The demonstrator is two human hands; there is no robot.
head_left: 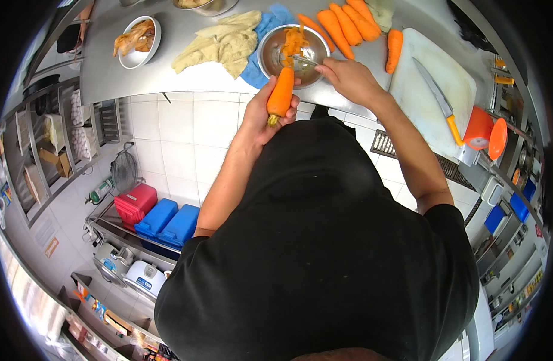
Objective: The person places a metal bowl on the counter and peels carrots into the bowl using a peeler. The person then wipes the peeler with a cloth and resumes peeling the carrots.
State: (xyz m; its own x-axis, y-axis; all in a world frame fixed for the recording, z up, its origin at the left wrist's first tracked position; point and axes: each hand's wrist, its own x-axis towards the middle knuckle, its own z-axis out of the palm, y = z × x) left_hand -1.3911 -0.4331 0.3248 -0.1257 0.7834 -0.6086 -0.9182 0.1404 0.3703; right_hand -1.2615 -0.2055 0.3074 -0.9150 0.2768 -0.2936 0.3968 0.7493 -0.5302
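Note:
My left hand (261,114) is wrapped round a carrot (281,93), its stem end towards me and its other end at the rim of a metal bowl (265,55). My right hand (352,79) grips a slim metal peeler (305,61) over the bowl, near the carrot's far end. Orange peelings (294,41) lie in the bowl. Beneath the bowl is a blue cloth (252,74), and a yellowish cloth (219,45) lies to its left. Several whole carrots (347,25) are grouped just beyond the bowl on the right, with one carrot (394,51) apart from them beside the cutting board.
On the steel counter (108,81), a white cutting board (409,90) at right bears a knife (434,89) with a yellow handle. An orange container (478,127) stands by the board's near corner. A white bowl (132,59) of brownish food sits at far left.

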